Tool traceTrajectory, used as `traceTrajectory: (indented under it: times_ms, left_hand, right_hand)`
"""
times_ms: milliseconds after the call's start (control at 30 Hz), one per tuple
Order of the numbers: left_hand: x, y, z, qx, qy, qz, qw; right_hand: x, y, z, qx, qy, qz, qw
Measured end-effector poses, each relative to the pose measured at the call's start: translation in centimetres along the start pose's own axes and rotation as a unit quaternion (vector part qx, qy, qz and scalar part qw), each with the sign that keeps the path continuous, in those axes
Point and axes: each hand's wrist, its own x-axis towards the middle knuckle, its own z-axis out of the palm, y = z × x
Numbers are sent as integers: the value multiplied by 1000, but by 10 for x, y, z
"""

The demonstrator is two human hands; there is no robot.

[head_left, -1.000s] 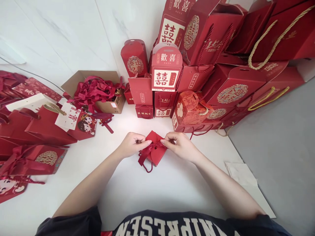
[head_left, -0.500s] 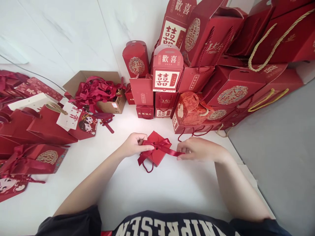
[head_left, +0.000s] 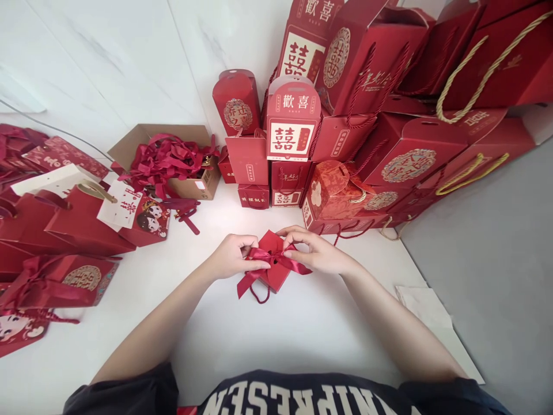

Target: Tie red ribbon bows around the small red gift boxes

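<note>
A small red gift box (head_left: pixel 279 281) lies on the white table before me, a dark red cord loop hanging off its near side. Across its top runs a shiny red ribbon (head_left: pixel 298 266) tied in a bow. Fingers and thumb of my left hand (head_left: pixel 237 255) pinch the bow's left loop. My right hand (head_left: pixel 311 251) pinches the right loop close to the knot. Both ribbon tails hang loose, one to the lower left and one to the right. The far corner of the box is partly behind my right fingers.
Stacked red gift boxes (head_left: pixel 294 141) with cord handles stand at the back and right. A cardboard box (head_left: pixel 203 187) full of red ribbons sits at the back left. More red boxes (head_left: pixel 93 230) fill the left side. Folded white paper (head_left: pixel 425 305) lies by the right edge.
My right hand has let go of the right ribbon tail and moved left to the bow's right loop. My left hand keeps its pinch on the left loop.
</note>
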Motion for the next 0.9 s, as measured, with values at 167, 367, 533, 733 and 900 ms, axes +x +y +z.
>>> traceTrajectory:
  times_ms: [167,367,533,733,900]
  left_hand:
    - [1,-5,1,-18,-3,1,1000]
    - [2,-9,1,-49,-6,-1,999]
    - [3,-16,4,-104,-4,2,995]
    - [8,-35,13,-209,-2,14,978]
    - [12,-46,16,-244,-4,31,969]
  right_hand:
    - [-1,-1,0,32,4,22,999]
    - [-1,-1,-4,44,-13,25,999]
    - [-1,-1,-6,35,-20,18,999]
    - [-2,-2,-7,39,-29,8,999]
    - [-1,1,-7,47,-34,4,998]
